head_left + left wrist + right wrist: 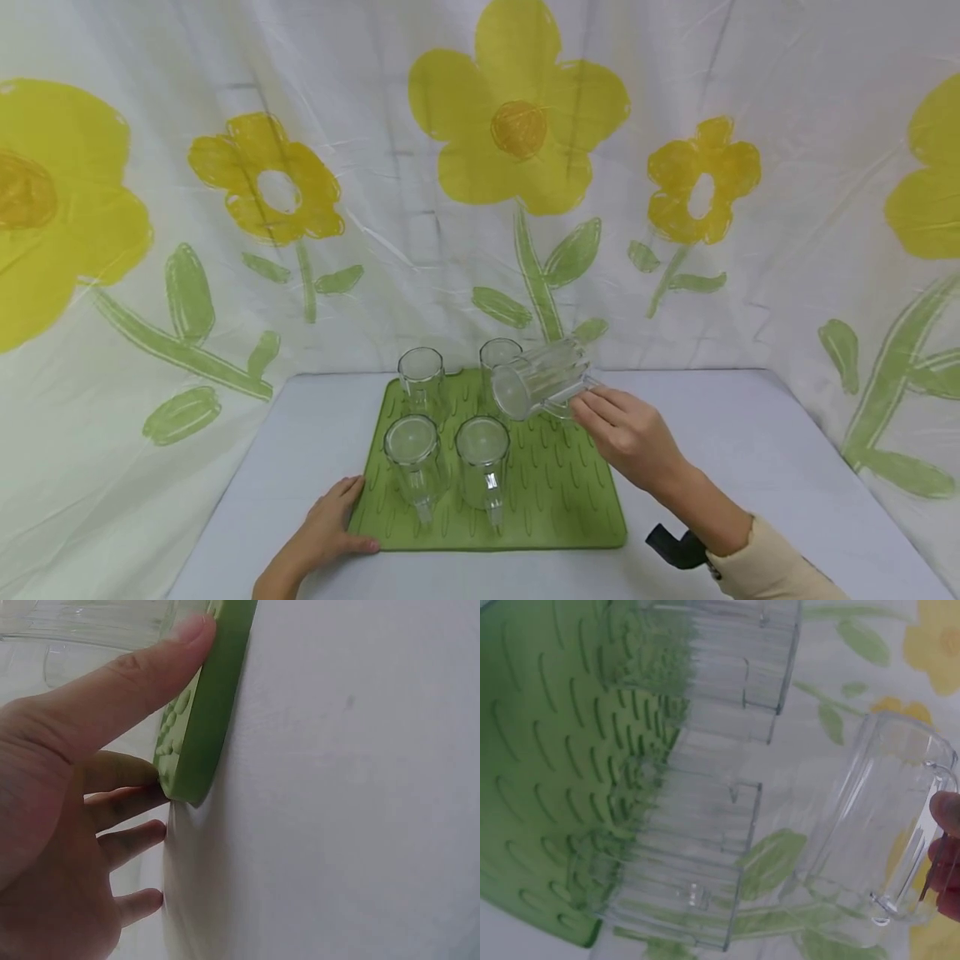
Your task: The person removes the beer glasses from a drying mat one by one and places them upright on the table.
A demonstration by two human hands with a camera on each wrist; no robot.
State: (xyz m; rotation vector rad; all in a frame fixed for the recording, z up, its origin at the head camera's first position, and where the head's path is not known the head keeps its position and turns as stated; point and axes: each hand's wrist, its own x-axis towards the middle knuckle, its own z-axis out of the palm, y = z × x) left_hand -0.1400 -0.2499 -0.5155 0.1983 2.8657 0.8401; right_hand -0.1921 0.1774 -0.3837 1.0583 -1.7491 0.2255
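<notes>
My right hand (622,433) grips the handle of a clear glass mug (551,375). The mug is tilted well onto its side, raised over the right back part of a green ribbed drying mat (562,500). Fingers on that handle also show at the edge of the right wrist view. At the mat's near left corner is my left hand (326,525); its thumb (142,671) lies on the mat's edge and the other fingers reach along the side, tips down at the table. Upside down on the mat stand a front left mug (412,458) and a front right mug (482,462), handles toward me.
Behind them on the mat stand a back left mug (422,379) and a back right mug (497,358), partly covered by the held one. A white table (712,433) carries the mat. A flowered curtain (360,167) hangs behind. A black bent piece (675,547) is beside the right sleeve.
</notes>
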